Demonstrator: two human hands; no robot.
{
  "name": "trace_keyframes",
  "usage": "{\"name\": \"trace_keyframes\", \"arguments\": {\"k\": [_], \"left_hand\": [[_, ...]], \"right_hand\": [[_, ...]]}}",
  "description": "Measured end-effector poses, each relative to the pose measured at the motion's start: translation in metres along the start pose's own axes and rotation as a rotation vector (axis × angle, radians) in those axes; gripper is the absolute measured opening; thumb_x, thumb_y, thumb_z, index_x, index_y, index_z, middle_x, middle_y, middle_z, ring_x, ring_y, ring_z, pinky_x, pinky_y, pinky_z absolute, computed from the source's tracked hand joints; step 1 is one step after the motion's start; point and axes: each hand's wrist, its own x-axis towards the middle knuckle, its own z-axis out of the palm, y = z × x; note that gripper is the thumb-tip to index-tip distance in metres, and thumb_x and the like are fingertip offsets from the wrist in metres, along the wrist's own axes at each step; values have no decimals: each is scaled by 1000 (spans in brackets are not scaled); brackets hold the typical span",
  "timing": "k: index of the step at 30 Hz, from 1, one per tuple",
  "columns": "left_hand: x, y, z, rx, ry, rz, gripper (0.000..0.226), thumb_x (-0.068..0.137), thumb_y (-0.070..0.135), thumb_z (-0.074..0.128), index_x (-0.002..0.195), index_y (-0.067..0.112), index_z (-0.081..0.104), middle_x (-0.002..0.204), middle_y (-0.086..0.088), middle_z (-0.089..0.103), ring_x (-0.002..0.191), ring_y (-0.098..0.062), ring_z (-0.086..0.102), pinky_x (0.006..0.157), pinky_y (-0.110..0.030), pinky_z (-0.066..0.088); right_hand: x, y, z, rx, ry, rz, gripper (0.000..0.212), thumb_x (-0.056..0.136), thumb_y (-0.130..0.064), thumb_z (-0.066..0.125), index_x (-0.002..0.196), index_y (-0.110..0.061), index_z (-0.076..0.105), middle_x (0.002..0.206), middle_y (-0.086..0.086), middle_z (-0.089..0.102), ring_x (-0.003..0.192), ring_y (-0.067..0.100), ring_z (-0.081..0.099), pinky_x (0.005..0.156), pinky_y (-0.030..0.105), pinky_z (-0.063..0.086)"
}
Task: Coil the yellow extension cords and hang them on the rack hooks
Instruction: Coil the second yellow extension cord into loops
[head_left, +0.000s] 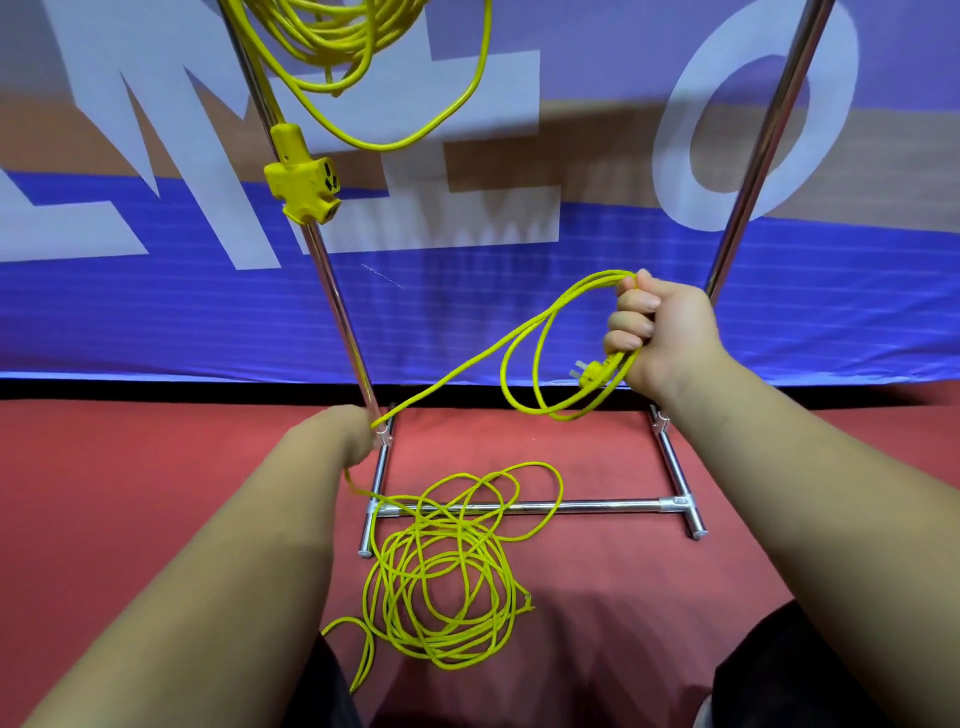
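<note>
My right hand (660, 332) grips two small loops of a yellow extension cord (535, 358), with the plug (592, 376) dangling just below my fist. From there the cord runs down and left to my left hand (343, 436), which holds it near the rack's left upright. The remaining cord lies in a loose tangled pile (441, 577) on the red floor, over the rack's base bar. A second yellow cord (337, 41) hangs coiled at the top of the rack, its multi-outlet socket block (304, 179) hanging against the left pole.
The chrome rack (524, 506) has two uprights and an H-shaped base on red carpet. A blue banner with large white letters (467, 291) stands close behind it. My knees in dark trousers show at the bottom edge.
</note>
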Motion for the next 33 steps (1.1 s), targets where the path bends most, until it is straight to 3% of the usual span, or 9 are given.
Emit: {"name": "trace_keyframes", "arguments": {"k": [6,9,12,17,23,25,27,29,33], "left_hand": [[-5,-7,-5,34,50,-115,26,100,10,50,125,6,58,109,-12,67,96,-31,66,81,-40,53],[-12,12,-14,-36,108,17,27,104,16,49,126,3,41,110,-14,66,91,-33,64,80,-45,51],[-25,41,-27,-84,159,236,23,107,27,50,107,12,33,93,-9,65,73,-27,60,70,-44,48],[-49,76,-51,-120,320,629,17,97,34,69,93,26,54,91,5,55,90,-23,57,79,-44,50],[-63,89,-56,-326,366,725,14,83,39,84,92,37,74,89,8,59,89,-10,60,81,-41,52],[-65,92,-57,-402,365,673,27,78,41,88,95,33,69,87,8,63,83,-7,60,77,-35,53],[-66,90,-59,-477,354,597,36,75,43,91,94,29,64,84,8,66,75,-3,58,71,-28,50],[-64,85,-60,-496,328,569,34,76,45,90,90,28,64,83,6,68,71,-3,57,66,-25,48],[-55,69,-55,-463,239,583,24,84,39,84,89,28,64,84,8,66,72,-5,55,67,-25,47]], "right_hand": [[4,-3,-6,-57,32,-88,27,112,-31,44,91,-18,56,56,-11,34,44,8,22,45,23,19],[7,-1,-4,-186,28,-123,29,113,-31,41,92,-18,56,58,-11,37,43,8,26,44,24,26],[10,3,-4,-332,67,-137,27,113,-31,42,96,-17,58,60,-9,40,44,9,28,43,24,27],[18,16,-8,-660,70,-36,25,107,-37,54,96,-16,62,64,-6,47,45,9,27,42,24,23],[5,50,-5,-1098,-160,191,15,100,-29,66,100,-15,63,99,7,79,49,11,33,47,23,26],[-1,58,1,-1199,-234,214,19,99,-33,70,99,-14,66,85,2,74,49,11,33,47,23,26],[-5,61,5,-1228,-301,223,25,95,-38,75,96,-16,65,67,1,51,49,11,29,44,23,25],[-9,60,8,-1234,-348,239,26,94,-38,78,90,-18,61,60,-3,37,48,11,26,43,24,24],[-16,55,15,-1217,-431,258,19,99,-27,72,84,-16,68,53,-5,32,44,10,22,42,22,21]]}}
